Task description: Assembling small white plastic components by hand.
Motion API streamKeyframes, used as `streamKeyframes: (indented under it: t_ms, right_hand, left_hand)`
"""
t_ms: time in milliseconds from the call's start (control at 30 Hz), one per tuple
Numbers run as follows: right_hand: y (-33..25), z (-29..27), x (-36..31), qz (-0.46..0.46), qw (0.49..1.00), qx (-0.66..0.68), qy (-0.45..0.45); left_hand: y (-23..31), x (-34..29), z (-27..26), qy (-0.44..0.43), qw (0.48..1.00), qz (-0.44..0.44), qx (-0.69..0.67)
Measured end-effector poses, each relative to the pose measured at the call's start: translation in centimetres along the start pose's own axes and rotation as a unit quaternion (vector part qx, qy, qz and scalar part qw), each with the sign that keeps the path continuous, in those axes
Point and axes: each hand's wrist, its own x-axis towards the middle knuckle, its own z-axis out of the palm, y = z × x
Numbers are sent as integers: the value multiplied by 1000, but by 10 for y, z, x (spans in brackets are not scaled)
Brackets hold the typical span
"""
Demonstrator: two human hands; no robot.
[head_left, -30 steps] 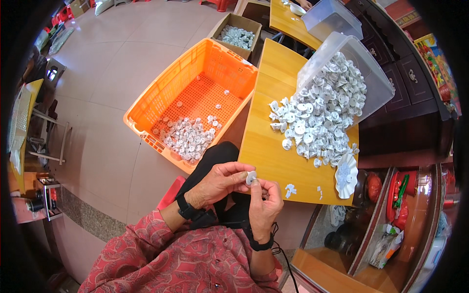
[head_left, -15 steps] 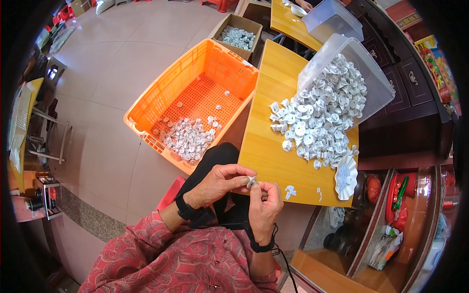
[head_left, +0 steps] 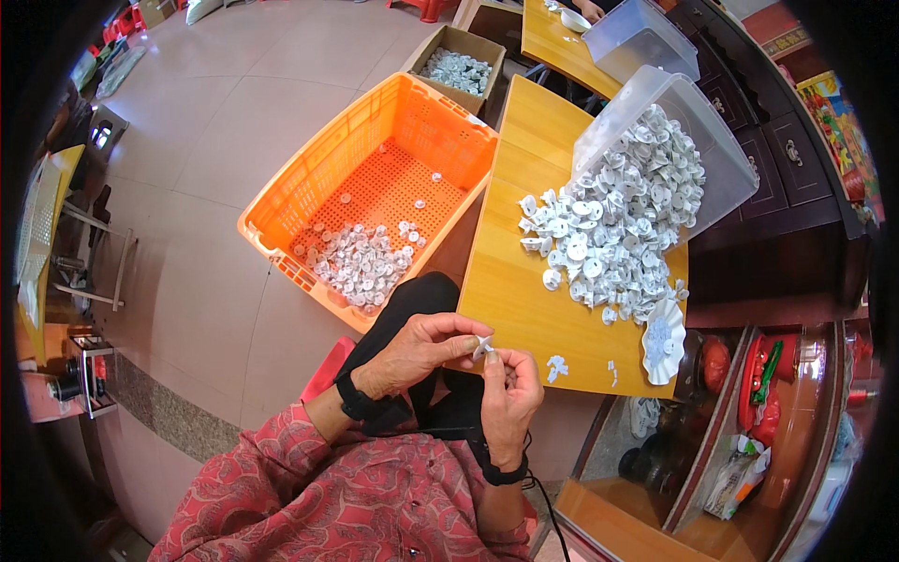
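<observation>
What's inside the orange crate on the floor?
The orange crate holds small white plastic parts, heaped at its near end, a few scattered. Whatever lies under the heap is covered.

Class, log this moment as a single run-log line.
left hand: pinches small white part | right hand: grips same part | pile of white parts: on wooden table

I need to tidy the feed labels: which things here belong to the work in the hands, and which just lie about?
In the work:
- small white plastic part, pinched by left hand and right hand
- pile of white parts spilling from the tipped clear bin
- orange crate holding white parts
- yellow table

Lying about:
- cardboard box
- second clear bin
- white scalloped dish
</observation>
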Motion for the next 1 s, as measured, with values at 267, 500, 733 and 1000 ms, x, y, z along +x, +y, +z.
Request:
streamKeyframes:
  t_ms: [267,500,733,1000]
  right_hand:
    - [-6,3,3,-81,990,-112,-10]
    - [0,0,4,6,999,-10,-36]
    - [-8,0,5,93,989,109,-43]
    - [-1,-11,37,-63,980,-186,-22]
  left_hand:
    - [4,-1,-2,-24,998,19,56]
    - [4,0,-4,-21,998,29,55]
    - [2,2,-5,-20,999,12,25]
    - [13,8,-22,104,992,68,-17]
